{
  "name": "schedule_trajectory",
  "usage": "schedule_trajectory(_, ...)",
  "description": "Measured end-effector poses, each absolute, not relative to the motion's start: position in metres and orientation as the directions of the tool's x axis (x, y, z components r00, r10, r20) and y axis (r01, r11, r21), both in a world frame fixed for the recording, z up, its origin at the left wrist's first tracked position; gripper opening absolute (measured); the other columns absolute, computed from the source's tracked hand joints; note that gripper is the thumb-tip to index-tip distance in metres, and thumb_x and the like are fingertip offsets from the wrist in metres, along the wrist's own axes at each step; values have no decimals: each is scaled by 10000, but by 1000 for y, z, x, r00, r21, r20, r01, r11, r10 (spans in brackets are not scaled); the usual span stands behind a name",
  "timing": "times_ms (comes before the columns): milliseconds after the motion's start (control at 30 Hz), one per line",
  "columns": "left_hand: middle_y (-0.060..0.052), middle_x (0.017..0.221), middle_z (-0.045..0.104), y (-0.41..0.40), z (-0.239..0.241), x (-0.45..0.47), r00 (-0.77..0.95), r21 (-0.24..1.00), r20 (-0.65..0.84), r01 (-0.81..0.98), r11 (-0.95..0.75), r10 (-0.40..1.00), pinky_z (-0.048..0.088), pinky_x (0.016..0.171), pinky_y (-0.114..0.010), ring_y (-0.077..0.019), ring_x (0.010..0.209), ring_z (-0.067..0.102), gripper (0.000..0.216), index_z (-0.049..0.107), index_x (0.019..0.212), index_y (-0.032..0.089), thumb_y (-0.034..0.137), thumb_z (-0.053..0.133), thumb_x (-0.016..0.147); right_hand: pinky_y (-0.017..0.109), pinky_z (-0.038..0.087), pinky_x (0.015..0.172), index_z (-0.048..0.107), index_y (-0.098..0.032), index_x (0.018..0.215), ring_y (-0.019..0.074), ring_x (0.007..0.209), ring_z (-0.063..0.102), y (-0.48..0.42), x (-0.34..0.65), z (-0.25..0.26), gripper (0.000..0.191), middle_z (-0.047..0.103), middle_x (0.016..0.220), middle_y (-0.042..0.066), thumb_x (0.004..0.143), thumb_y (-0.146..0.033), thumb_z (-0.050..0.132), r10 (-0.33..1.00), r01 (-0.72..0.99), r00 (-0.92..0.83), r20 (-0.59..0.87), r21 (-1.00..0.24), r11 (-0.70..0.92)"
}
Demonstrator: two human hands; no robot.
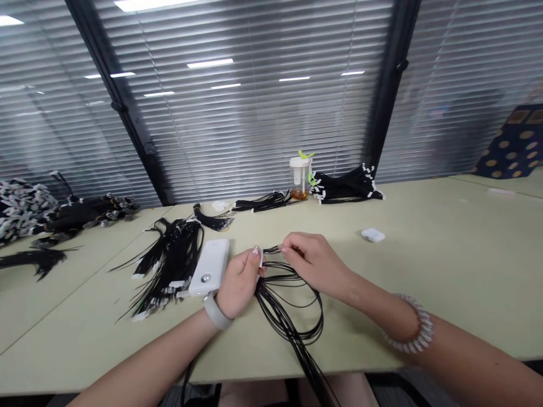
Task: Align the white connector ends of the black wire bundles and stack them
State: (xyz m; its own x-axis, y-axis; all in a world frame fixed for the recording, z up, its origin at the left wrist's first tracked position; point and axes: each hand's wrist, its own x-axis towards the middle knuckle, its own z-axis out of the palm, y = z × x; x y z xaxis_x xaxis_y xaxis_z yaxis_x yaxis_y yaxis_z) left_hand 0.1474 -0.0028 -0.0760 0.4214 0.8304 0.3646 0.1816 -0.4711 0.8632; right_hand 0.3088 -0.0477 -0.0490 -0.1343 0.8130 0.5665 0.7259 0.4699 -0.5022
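My left hand point(240, 281) is closed on a bundle of thin black cords point(292, 316) that loops over the pale green table point(445, 271) and trails off its front edge. My right hand point(314, 261) pinches the cord ends just right of the left hand's fingertips. A grey band sits on my left wrist and a clear coiled band on my right. A white power bank point(210, 265) lies just left of my left hand.
A pile of black cords with white tags point(169, 263) lies left of the power bank. More bundles point(348, 183) sit along the back by the blinds, beside a cup with a white lid point(300, 176). A small white case point(373, 234) rests to the right.
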Motion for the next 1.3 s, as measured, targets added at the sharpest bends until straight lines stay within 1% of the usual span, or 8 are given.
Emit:
schedule_trajectory(300, 21, 542, 445, -4, -76, 146, 415, 843, 392, 194, -501, 821, 352, 543, -228, -111, 521, 418, 439, 429, 579, 171, 463, 281, 871, 210, 328, 595, 460, -164, 682, 83, 630, 458, -49, 310, -49, 171, 521, 669, -16, 842, -191, 404, 762, 682, -217, 610, -464, 566)
schedule_trajectory(433, 17, 538, 451, -4, -75, 147, 407, 840, 393, 204, -502, 824, 349, 534, -230, -113, 514, 412, 454, 429, 572, 172, 486, 278, 863, 211, 321, 580, 465, -166, 686, 85, 616, 454, -49, 311, -50, 168, 522, 667, -15, 840, -189, 403, 768, 686, -220, 602, -464, 561)
schedule_trajectory(800, 13, 547, 460, -6, -76, 147, 447, 803, 424, 216, -555, 788, 355, 546, -231, -117, 528, 433, 431, 436, 586, 173, 451, 274, 874, 215, 314, 577, 499, -165, 716, 88, 600, 447, -45, 309, -55, 172, 538, 665, -10, 851, -206, 402, 803, 728, -281, 525, -429, 535)
schedule_trajectory(967, 17, 543, 440, -7, -71, 148, 413, 813, 419, 227, -537, 809, 350, 532, -227, -113, 523, 421, 424, 424, 583, 172, 449, 283, 872, 205, 329, 595, 515, -164, 732, 86, 627, 472, -42, 319, -47, 154, 553, 684, -9, 853, -211, 431, 768, 718, -296, 568, -397, 571)
schedule_trajectory(1100, 17, 530, 440, -4, -70, 148, 346, 854, 383, 222, -471, 857, 344, 494, -228, -114, 495, 417, 447, 425, 576, 173, 499, 293, 851, 207, 341, 579, 496, -174, 741, 93, 613, 463, -41, 330, -39, 135, 535, 702, -8, 833, -274, 492, 790, 764, -347, 505, -336, 551)
schedule_trajectory(1167, 20, 518, 437, -1, -71, 149, 284, 884, 345, 223, -411, 895, 337, 462, -229, -114, 470, 411, 456, 434, 578, 174, 526, 302, 836, 221, 359, 588, 477, -177, 821, 114, 657, 465, -45, 331, -37, 220, 524, 795, 20, 773, -370, 573, 799, 807, -321, 508, -294, 512)
schedule_trajectory(1233, 22, 507, 437, 2, -72, 150, 215, 918, 288, 217, -333, 933, 328, 426, -232, -118, 447, 413, 466, 449, 586, 175, 551, 305, 822, 251, 371, 614, 453, -169, 876, 152, 723, 470, -54, 328, -36, 356, 503, 873, 67, 730, -459, 597, 764, 870, -236, 601, -220, 442)
schedule_trajectory(1300, 19, 514, 453, 4, -72, 151, 168, 943, 236, 197, -267, 957, 317, 394, -234, -123, 435, 424, 473, 467, 601, 175, 568, 309, 811, 266, 347, 587, 449, -171, 808, 175, 706, 464, -66, 322, -33, 354, 504, 810, 75, 745, -504, 552, 713, 932, -164, 681, -130, 338)
